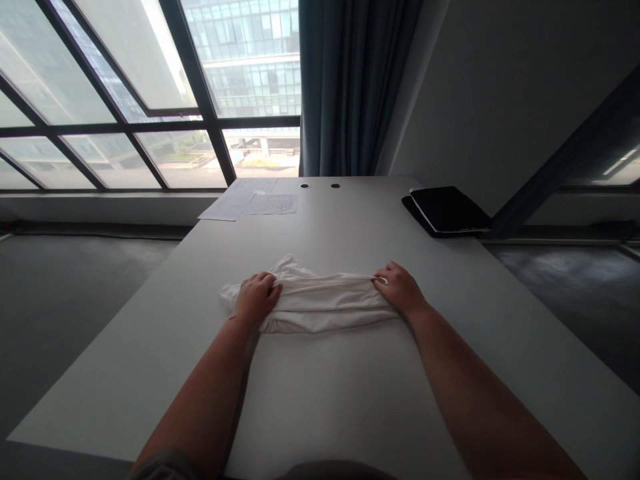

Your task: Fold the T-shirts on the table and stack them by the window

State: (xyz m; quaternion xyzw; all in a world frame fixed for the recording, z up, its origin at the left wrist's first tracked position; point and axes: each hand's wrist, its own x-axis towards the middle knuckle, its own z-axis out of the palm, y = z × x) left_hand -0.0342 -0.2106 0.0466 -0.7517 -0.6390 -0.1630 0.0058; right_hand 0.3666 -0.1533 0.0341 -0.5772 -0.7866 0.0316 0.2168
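A white cloth garment, its exact kind unclear, lies bunched and folded in a wide strip across the middle of the white table. At its left part my left hand is closed on the fabric, thumb and fingers pinching a fold. My right hand pinches the far right corner of the same garment between thumb and fingers. Between the two hands the upper edge is stretched nearly straight. A loose peak of fabric sticks up behind my left hand, and another bit spreads out to its left.
The white table has two round cable holes near its far edge. Sheets of paper lie at the far left. A black laptop-like item rests at the far right on another dark flat piece. Beyond stand a blue curtain and windows.
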